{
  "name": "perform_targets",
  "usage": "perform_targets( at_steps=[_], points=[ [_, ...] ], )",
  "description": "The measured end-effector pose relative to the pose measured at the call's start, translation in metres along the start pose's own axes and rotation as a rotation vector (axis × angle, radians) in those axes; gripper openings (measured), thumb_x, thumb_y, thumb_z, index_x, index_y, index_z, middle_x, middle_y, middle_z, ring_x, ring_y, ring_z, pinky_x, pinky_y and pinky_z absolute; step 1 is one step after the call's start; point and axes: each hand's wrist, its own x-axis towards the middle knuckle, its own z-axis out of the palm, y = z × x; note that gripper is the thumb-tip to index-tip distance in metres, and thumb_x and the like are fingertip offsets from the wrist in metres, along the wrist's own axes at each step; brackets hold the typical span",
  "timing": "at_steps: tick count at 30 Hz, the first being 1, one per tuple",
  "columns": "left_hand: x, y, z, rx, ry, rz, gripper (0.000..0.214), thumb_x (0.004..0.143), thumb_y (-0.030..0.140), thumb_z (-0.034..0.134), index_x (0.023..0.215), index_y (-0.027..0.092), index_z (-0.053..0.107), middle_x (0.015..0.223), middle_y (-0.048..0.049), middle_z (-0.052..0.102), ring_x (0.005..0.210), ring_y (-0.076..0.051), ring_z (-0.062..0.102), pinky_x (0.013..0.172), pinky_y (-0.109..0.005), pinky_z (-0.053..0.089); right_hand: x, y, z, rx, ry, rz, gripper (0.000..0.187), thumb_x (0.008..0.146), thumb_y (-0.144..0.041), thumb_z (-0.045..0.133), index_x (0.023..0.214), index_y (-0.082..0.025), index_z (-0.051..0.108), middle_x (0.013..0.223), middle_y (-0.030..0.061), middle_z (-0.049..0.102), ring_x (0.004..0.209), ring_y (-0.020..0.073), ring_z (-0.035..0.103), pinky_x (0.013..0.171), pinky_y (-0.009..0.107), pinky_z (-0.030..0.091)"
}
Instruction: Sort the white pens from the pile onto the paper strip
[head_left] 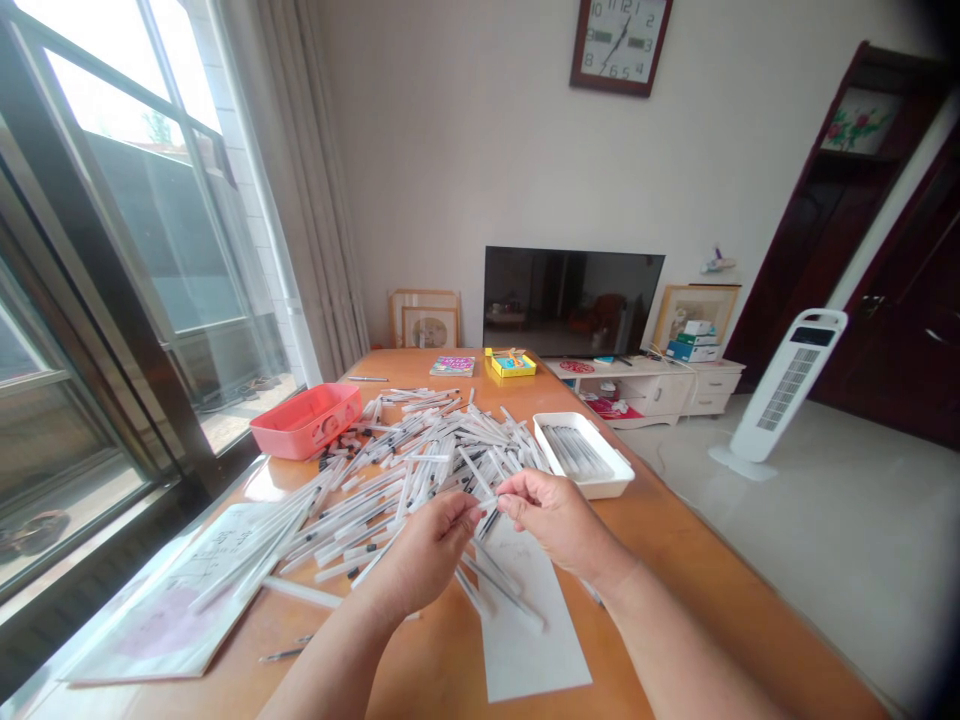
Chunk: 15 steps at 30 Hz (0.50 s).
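Note:
My left hand [429, 548] and my right hand [553, 512] meet over the near edge of a big pile of pen parts [382, 490]. Both are closed in a pinch on the two ends of a short translucent pen piece [489, 503]; whether it is a barrel or a cap, I cannot tell. Below them, several clear pens lie across a white paper sheet [529, 640]. To the right stands a white plastic tray [621, 478] with a row of dark-filled pens or refills in it.
A pink plastic basket [289, 437] stands at the pile's left. A booklet [161, 610] lies near left, partly under pens, with a few dark refills [281, 655] beside it. Far back are a magazine [452, 366] and a yellow box [514, 368]. The wooden table's right edge [701, 508] borders the floor.

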Motion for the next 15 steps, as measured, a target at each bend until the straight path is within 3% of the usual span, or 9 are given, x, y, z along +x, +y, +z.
perform_targets(
  at_steps=[5, 9, 15],
  points=[
    [-0.0008, 0.0018, 0.0017, 0.000, 0.020, 0.032, 0.034, 0.098, 0.046, 0.044, 0.091, 0.019, 0.063, 0.084, -0.0046, 0.062, 0.081, -0.018, 0.055, 0.071, -0.027, 0.042, -0.0017, -0.0013, 0.0005, -0.140, 0.060, -0.050, 0.036, 0.093, -0.049, 0.056, 0.073, -0.019, 0.061, 0.065, -0.0013, 0.059, 0.061, 0.0132, 0.051, 0.058, 0.025, 0.040],
    [-0.0003, 0.0021, 0.0025, 0.005, 0.025, 0.043, 0.032, 0.097, 0.044, 0.046, 0.091, 0.019, 0.064, 0.086, -0.0048, 0.063, 0.082, -0.019, 0.056, 0.072, -0.027, 0.043, -0.0030, -0.0024, 0.0008, -0.184, 0.048, -0.010, 0.047, 0.099, -0.056, 0.042, 0.073, -0.020, 0.059, 0.065, 0.0004, 0.061, 0.063, 0.0151, 0.055, 0.061, 0.027, 0.041],
    [-0.0002, 0.0018, 0.0018, 0.013, 0.032, 0.042, 0.032, 0.098, 0.043, 0.044, 0.092, 0.018, 0.065, 0.084, -0.0037, 0.062, 0.083, -0.019, 0.056, 0.074, -0.027, 0.042, -0.0063, -0.0086, -0.0013, -0.215, 0.041, -0.113, 0.029, 0.099, -0.045, 0.048, 0.086, -0.022, 0.060, 0.076, -0.0017, 0.063, 0.070, 0.0144, 0.054, 0.064, 0.025, 0.041]
  ],
)
